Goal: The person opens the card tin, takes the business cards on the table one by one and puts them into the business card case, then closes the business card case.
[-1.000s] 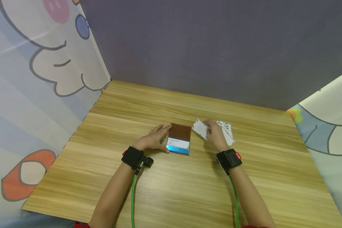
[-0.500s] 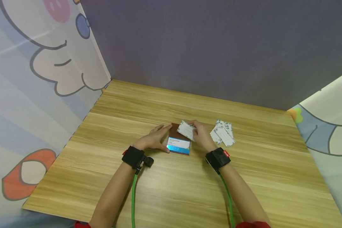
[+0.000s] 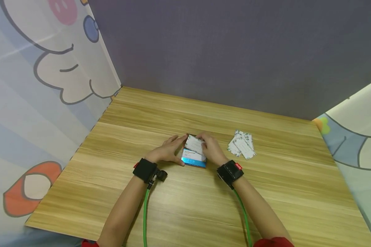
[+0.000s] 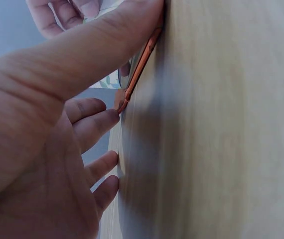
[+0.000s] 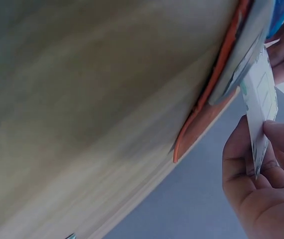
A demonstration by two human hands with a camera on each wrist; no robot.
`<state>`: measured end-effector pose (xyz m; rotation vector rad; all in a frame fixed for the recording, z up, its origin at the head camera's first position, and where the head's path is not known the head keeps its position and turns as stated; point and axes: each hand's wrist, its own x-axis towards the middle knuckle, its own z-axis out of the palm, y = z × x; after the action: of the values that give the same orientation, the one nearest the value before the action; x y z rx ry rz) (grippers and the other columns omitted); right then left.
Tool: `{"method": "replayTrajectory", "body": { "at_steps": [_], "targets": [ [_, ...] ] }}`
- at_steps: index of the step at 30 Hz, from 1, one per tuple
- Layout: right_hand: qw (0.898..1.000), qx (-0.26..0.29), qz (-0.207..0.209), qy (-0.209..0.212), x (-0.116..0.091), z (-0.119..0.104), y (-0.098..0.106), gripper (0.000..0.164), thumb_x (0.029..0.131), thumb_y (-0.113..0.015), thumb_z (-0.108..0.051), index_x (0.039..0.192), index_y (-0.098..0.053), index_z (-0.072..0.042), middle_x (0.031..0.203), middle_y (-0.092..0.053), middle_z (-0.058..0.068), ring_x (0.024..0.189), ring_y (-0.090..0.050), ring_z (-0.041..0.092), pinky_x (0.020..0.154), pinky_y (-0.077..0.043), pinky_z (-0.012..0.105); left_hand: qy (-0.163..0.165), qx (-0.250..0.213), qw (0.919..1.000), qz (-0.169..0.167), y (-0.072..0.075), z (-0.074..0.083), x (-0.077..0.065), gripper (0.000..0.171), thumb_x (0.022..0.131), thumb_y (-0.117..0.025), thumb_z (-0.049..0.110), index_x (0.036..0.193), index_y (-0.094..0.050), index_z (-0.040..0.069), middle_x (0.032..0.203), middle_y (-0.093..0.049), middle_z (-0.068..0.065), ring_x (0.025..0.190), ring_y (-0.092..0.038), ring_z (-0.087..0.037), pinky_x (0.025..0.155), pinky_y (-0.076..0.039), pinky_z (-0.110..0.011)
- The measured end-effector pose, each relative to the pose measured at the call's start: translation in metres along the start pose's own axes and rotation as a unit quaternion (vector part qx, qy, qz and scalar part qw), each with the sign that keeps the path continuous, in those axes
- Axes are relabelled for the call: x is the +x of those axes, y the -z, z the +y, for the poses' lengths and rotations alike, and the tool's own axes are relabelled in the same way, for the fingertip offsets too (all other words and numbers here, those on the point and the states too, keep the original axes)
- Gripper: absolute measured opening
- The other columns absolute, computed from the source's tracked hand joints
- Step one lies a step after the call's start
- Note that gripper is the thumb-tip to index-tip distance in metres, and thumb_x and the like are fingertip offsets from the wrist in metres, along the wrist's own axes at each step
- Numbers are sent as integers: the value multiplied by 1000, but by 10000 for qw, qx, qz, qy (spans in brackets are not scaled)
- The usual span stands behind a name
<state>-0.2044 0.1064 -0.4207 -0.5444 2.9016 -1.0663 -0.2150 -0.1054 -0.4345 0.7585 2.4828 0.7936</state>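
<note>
The right hand [image 3: 212, 151], pinching a white card [image 3: 193, 143], is swinging left from the loose cards [image 3: 243, 147], now bringing it over the brown holder [image 5: 201, 125] between both hands. The left hand [image 3: 164, 152], fingers spread, is touching the holder.

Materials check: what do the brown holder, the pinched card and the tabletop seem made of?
Brown holder: perhaps leather or imitation leather, smooth with a rounded edge. Pinched card: likely stiff paper, matte white, thin and nearly flat. Tabletop: wood or wood-look laminate, streaked grain, soft sheen.
</note>
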Motion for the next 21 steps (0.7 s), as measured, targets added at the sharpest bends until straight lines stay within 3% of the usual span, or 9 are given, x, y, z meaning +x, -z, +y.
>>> {"method": "replayTrajectory", "body": {
  "at_steps": [11,21],
  "targets": [
    [9998,9,-200,72,0,0,-4,35,86,-44,13,113,-59,-1,117,-60,16,109,-55,27,90,-47,41,6,58,10000,-31,0,0,0,110,70,-77,39,149,-4,16,155,-10,-6,142,3,-32,112,-6,-54],
    [9978,-349,-519,200,-1,1,-8,31,84,-46,12,108,-61,-1,111,-61,15,105,-57,26,88,-48,40,-63,56,10000,34,-1,0,-1,109,70,-77,39,149,-6,15,154,-12,-6,141,2,-32,111,-7,-56]
  ]
}}
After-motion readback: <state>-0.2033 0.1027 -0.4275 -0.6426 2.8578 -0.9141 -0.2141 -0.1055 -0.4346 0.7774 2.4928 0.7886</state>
